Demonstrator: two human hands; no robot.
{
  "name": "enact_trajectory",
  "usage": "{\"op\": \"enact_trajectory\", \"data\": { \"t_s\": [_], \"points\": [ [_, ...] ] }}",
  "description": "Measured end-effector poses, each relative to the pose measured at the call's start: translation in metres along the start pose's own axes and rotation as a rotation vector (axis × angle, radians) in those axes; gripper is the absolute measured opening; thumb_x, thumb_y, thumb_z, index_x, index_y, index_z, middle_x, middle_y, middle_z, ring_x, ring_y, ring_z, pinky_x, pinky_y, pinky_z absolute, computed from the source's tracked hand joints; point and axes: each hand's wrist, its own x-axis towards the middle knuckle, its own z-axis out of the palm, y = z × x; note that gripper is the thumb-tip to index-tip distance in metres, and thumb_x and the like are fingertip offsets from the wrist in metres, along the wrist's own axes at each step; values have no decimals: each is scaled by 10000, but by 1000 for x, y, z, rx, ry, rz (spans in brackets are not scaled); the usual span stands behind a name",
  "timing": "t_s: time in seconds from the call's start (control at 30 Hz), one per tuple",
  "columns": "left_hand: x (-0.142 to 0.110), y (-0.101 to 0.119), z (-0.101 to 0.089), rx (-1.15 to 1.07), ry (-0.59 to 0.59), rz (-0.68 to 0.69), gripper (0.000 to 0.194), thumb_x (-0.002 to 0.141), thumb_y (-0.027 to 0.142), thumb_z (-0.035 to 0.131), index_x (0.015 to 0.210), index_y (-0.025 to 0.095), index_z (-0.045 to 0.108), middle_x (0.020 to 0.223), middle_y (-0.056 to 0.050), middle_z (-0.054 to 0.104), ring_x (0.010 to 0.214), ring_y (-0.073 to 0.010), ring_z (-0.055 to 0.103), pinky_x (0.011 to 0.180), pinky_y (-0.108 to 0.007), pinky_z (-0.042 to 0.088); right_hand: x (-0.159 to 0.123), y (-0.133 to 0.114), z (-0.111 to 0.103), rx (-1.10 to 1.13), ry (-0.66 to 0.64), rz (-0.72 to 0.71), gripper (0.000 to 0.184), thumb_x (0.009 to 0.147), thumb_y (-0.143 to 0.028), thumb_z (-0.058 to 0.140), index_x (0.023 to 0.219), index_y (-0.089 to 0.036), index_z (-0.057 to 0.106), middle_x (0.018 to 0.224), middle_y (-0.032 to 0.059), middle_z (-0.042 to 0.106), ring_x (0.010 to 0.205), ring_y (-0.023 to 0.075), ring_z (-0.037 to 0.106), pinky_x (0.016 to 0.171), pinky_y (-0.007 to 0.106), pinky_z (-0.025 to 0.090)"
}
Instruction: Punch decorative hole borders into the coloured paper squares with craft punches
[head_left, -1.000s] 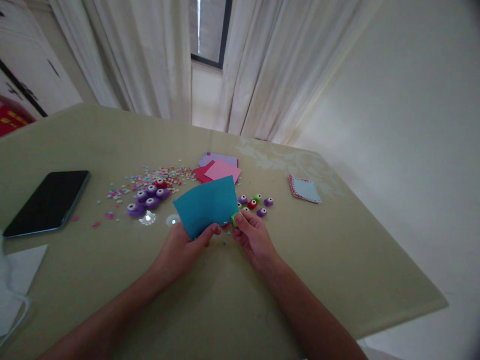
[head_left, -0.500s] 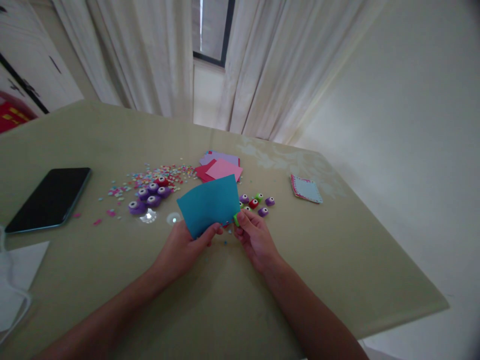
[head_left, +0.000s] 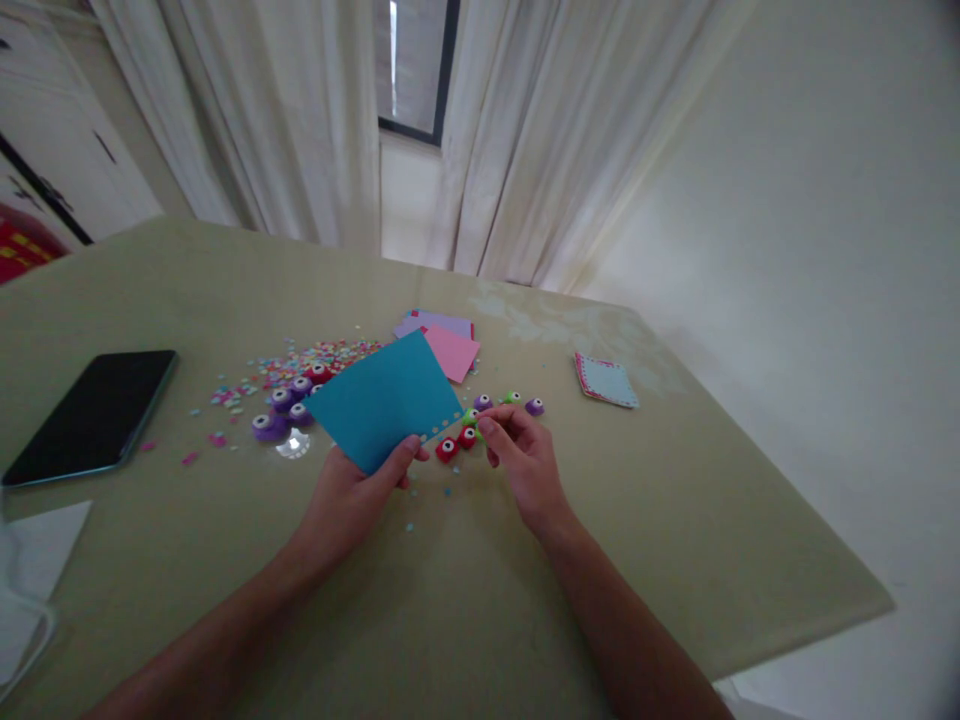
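My left hand (head_left: 360,490) is closed on a blue sheet of paper (head_left: 386,400), thumb on its near face. A row of small punched holes runs along the sheet's lower right edge. Just right of that edge, my right hand (head_left: 523,460) has thumb and forefinger pinched together; what lies between them is hidden. Small craft punches cluster by its fingertips: two red punches (head_left: 457,443), a green punch (head_left: 470,417) and a purple punch (head_left: 483,402). Farther back are another green punch (head_left: 512,397) and a purple one (head_left: 535,407).
Purple punches (head_left: 270,427) and scattered confetti (head_left: 330,352) lie at left. Beyond the blue sheet are pink paper (head_left: 454,355) and lilac paper (head_left: 450,325). A stack of hole-edged cards (head_left: 609,381) sits at right, a black tablet (head_left: 90,415) and white cable (head_left: 30,605) at far left.
The blue sheet has turned and moved left, baring its punched edge and the red punches. My right hand, which held a green punch at the sheet's corner, is now apart from the paper.
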Motion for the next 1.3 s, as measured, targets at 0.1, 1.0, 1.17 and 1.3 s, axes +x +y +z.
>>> {"op": "enact_trajectory", "data": {
  "t_s": [0.1,1.0,1.17,1.3],
  "points": [
    [-1,5,0,-14,36,-7,325,807,533,751,730,218,758,609,-3,696,570,-192,664,555,-284,528,4,-1,-13,-426,-3,-231,225,966,-428,738,963,-213,805,925,50,670,699,154,585,646,300,478],
    [-1,8,0,1,-151,-43,310,748,519,717,661,228,653,563,1,622,538,-189,564,518,-297,444,2,13,5,51,-83,11,331,803,-503,864,885,-214,726,691,-21,636,571,126,519,523,255,396],
    [2,8,0,-168,-179,24,302,794,482,779,937,218,746,779,-23,746,641,-186,638,568,-276,502,0,11,7,209,-47,146,347,735,-453,909,868,-221,687,728,-23,699,566,116,549,535,247,438],
    [3,4,-1,-207,-172,52,328,849,487,776,1052,230,762,865,-35,782,690,-185,667,601,-269,522,-1,11,8,202,-52,162,353,740,-460,898,892,-220,689,803,11,747,619,140,610,569,262,469]
  ]
}}
